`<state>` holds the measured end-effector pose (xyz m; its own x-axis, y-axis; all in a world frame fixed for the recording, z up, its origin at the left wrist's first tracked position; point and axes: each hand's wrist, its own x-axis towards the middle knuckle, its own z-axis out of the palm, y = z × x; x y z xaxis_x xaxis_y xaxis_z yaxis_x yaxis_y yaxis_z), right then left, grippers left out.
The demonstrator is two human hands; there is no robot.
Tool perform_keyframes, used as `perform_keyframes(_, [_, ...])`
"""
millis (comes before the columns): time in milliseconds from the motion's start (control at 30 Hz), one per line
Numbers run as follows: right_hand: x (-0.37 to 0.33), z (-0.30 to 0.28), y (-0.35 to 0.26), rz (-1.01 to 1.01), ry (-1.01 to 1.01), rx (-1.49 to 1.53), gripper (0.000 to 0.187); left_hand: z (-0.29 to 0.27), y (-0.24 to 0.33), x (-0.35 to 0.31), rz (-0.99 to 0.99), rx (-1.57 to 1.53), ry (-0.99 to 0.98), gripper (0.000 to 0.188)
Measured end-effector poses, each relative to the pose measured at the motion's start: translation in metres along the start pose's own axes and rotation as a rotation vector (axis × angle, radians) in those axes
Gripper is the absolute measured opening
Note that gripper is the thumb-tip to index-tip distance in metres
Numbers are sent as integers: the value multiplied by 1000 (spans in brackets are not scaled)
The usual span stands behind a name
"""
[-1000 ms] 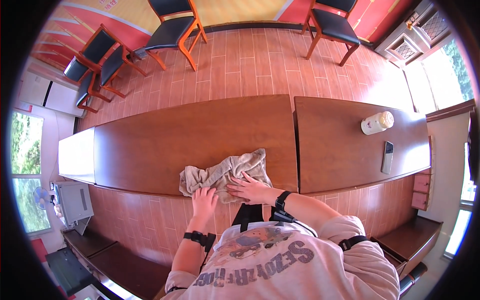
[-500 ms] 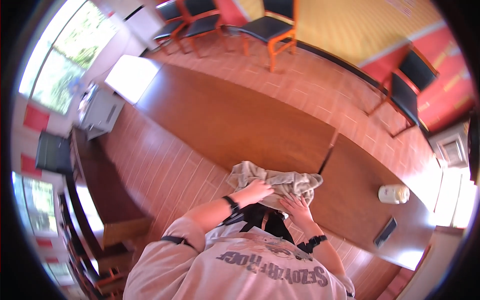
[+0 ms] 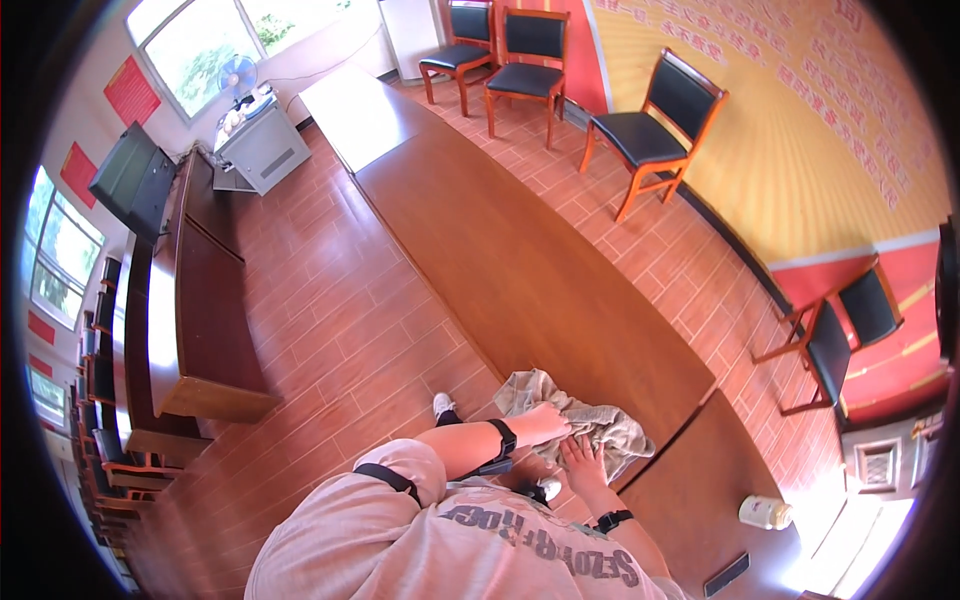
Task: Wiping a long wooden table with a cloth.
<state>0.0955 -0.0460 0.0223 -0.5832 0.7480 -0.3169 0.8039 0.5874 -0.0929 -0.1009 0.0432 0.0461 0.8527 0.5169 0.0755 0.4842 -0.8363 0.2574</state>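
Observation:
A crumpled beige-grey cloth [image 3: 618, 428] lies bunched at the near edge of the long brown table [image 3: 540, 270], just left of a seam in its top. My left hand [image 3: 543, 424] is closed on the cloth's near side, its fingers bent into the folds. Beside it my right hand [image 3: 584, 464] rests on the cloth with fingers stretched out and spread. Both wrists wear dark bands. Folds hide some of my left fingertips.
Right of the seam stand a pale bottle or jar [image 3: 766, 513] and a dark phone-like slab [image 3: 727, 575]. Black-seated wooden chairs [image 3: 645, 135] line the far wall. Another dark wooden desk [image 3: 215, 330] is at left, near a grey cabinet [image 3: 262, 150] with a fan [image 3: 238, 76].
My view has turned, so the table and room appear rotated and shifted. Both hands stay on the cloth, which keeps its bunched shape near the seam.

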Motion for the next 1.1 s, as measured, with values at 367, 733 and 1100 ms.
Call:
perform_keyframes(367, [252,-84,-83,-71,-8,157,63,-74,-226,-146,-182,233,111,15])
perform_keyframes(733, [392,-139,-123,-172,-131,116,82,-118,-343,-211,-314,122,59,45])
perform_keyframes(1100, [529,-176,-151,-364,-4,109,91,-179,-468,-272,-476,44,-84,47])
